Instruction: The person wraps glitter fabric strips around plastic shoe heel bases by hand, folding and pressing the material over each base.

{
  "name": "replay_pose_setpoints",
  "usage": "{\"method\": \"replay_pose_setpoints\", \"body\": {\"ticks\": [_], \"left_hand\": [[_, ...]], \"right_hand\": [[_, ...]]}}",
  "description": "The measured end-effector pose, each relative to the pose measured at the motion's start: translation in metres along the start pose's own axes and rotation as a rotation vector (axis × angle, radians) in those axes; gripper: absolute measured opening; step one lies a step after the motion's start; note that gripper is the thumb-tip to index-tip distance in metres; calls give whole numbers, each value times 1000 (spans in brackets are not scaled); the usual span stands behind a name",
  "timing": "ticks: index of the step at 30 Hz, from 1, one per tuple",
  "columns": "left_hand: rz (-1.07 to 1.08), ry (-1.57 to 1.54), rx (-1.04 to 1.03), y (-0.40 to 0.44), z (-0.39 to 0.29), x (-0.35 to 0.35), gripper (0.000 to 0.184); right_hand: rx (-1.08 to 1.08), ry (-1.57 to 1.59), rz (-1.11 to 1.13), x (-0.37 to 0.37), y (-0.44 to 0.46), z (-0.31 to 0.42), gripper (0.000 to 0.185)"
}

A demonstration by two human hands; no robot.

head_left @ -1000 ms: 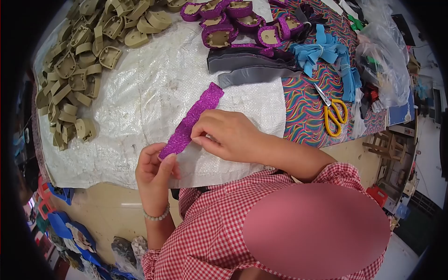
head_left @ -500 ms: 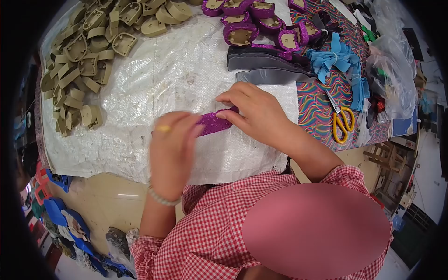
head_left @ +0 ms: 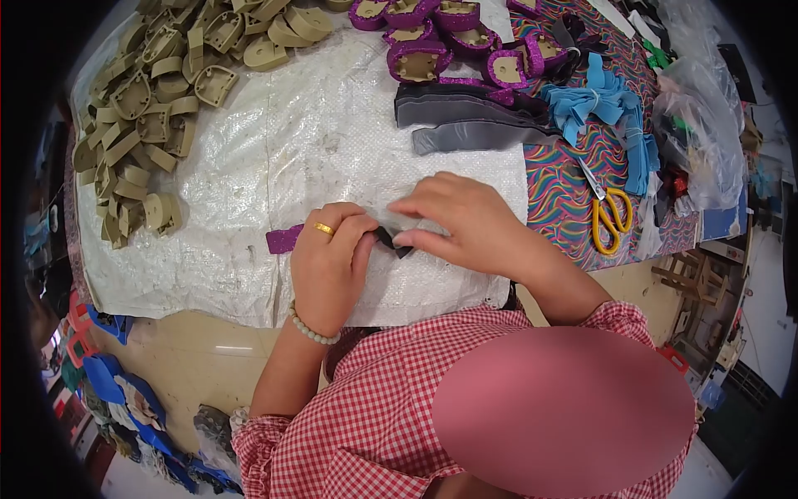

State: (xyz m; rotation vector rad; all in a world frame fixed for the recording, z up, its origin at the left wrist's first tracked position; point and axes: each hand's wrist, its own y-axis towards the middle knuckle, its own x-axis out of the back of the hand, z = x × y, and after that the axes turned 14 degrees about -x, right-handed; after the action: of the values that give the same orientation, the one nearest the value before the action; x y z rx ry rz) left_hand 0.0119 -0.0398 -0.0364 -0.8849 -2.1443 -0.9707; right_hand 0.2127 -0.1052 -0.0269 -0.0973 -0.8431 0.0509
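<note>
A purple glitter strip (head_left: pixel 285 239) lies mostly under my left hand (head_left: pixel 331 254), its purple end sticking out on the left. My left hand is closed on it, thumb and fingers pinched near the middle. On the right, the strip's black underside (head_left: pixel 391 239) shows between my hands, bent upward. My right hand (head_left: pixel 457 223) is at this end, its thumb against the black part and its fingers curled above. Something pale, blurred, shows between those right fingers; I cannot make it out. Both hands are just above the white woven sheet (head_left: pixel 224 183).
Beige plastic pieces (head_left: pixel 154 121) are heaped at the far left. Purple glitter-covered pieces (head_left: pixel 420 62) stand at the back, behind dark grey strips (head_left: pixel 474 137). At right are blue strips (head_left: pixel 590 104), yellow-handled scissors (head_left: pixel 613 220) and a clear plastic bag (head_left: pixel 698 125).
The strip has turned so its black underside shows at the right end, and its purple end now sticks out left of my left hand. My left hand has moved right and steadied.
</note>
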Motion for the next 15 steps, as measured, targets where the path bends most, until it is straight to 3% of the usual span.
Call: {"method": "replay_pose_setpoints", "body": {"ticks": [5, 11, 15], "left_hand": [[-41, -46, 20, 0, 2, -2, 20], [-36, -65, 30, -5, 3, -3, 25], [-98, -73, 19, -5, 5, -6, 24]], "right_hand": [[51, 27, -30, 1, -7, 7, 25], [-170, 143, 3, -2, -6, 2, 16], [-316, 449, 150, 1, -4, 6, 14]]}}
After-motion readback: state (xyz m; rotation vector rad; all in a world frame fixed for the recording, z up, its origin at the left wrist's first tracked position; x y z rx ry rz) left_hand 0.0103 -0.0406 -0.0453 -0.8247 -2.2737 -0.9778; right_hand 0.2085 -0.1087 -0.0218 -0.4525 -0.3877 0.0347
